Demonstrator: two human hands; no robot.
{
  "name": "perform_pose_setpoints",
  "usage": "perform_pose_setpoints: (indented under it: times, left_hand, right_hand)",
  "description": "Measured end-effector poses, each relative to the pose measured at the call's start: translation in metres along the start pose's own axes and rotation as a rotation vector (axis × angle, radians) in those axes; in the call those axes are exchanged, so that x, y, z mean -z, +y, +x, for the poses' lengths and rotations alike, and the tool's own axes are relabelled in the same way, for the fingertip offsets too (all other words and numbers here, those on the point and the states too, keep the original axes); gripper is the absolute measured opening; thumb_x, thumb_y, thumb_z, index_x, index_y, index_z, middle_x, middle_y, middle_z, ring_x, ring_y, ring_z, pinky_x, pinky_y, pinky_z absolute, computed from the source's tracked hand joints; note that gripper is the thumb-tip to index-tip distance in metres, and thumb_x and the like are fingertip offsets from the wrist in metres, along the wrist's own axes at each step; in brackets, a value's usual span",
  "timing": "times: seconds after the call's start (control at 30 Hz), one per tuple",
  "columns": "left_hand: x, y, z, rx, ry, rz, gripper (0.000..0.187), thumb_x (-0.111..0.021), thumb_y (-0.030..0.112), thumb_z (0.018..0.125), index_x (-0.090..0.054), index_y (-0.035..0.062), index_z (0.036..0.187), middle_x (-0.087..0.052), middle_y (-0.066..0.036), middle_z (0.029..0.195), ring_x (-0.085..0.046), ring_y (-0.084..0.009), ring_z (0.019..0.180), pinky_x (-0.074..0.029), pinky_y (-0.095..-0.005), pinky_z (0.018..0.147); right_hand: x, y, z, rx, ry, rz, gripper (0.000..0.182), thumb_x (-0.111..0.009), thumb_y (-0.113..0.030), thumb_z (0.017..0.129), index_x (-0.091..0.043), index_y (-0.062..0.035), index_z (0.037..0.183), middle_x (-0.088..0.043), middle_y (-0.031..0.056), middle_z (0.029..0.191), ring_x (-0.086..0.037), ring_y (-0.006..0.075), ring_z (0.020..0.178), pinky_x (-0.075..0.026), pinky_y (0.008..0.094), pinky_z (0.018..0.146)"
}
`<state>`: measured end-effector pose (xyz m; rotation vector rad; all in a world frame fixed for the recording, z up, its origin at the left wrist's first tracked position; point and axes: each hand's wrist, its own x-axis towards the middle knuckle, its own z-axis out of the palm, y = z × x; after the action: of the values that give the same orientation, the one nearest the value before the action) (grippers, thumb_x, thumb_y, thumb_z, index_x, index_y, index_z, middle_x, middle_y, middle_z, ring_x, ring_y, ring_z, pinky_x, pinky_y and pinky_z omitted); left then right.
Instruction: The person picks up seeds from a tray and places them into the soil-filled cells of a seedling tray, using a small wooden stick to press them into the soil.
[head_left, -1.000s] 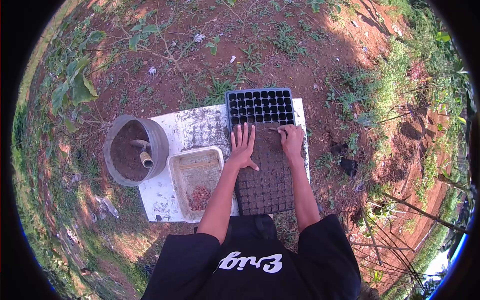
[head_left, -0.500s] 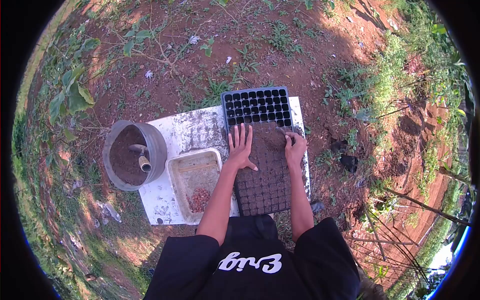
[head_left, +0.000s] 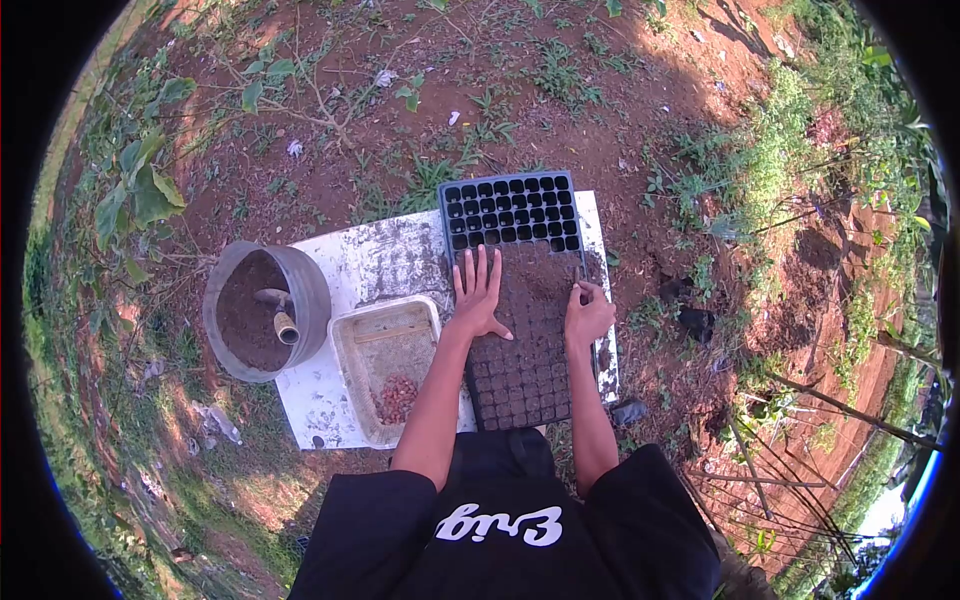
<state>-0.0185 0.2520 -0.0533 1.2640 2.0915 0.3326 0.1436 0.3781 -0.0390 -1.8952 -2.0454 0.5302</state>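
Head view: left hand (head_left: 478,297) flat, fingers spread, on soil-filled seedling tray (head_left: 520,370); right hand (head_left: 587,317) curled, contents unclear.

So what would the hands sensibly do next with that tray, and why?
Probably sweep the soil heap forward into the far cells. Those rows of the seed tray look empty and dark, while the near cells are filled. The left hand lies flat on the soil; the right hand rests at the tray's edge.

A black seedling tray (head_left: 520,300) lies flat on the white surface (head_left: 370,270). Its near cells hold dark soil; the far rows are empty.
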Motion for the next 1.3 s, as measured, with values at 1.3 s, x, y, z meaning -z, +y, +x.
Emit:
perform_pose_setpoints:
  times: [1.3]
  left_hand:
    - [0.004, 0.003, -0.001, 0.017, -0.021, 0.006, 0.165, -0.096, 0.050, 0.039, 0.012, 0.0100, 0.157, 0.016, -0.025, 0.161, 0.016, -0.0440, 0.148, 0.004, -0.0629, 0.118]
  right_hand:
    - [-0.018, -0.007, 0.013, 0.077, -0.071, 0.128, 0.018, -0.073, -0.024, 0.085, -0.076, -0.0134, 0.098, -0.073, 0.0029, 0.085, -0.055, 0.0271, 0.090, -0.040, 0.0421, 0.088]
